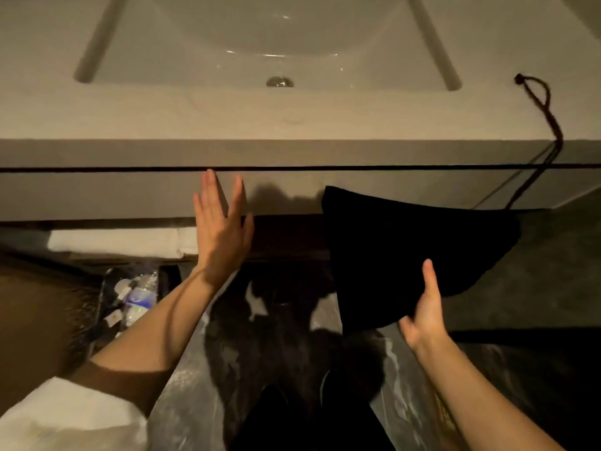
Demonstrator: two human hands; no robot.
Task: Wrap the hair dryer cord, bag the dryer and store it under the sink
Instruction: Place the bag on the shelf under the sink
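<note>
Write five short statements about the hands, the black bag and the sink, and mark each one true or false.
1. The right hand grips the black bag. True.
2. The left hand is a closed fist. False: its fingers are spread open against the vanity front.
3. The bag's drawstring lies on the countertop. True.
4. The sink is full of water. False: the drain shows bare.
5. Both hands hold the bag. False: only the right.

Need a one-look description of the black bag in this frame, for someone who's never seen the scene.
Start at the pale sink counter and drop below its front edge, right of centre. The black bag hangs there, pinched at its lower edge by the right hand. It is the only solid black cloth shape, and its drawstring trails up onto the counter's right end.
</note>
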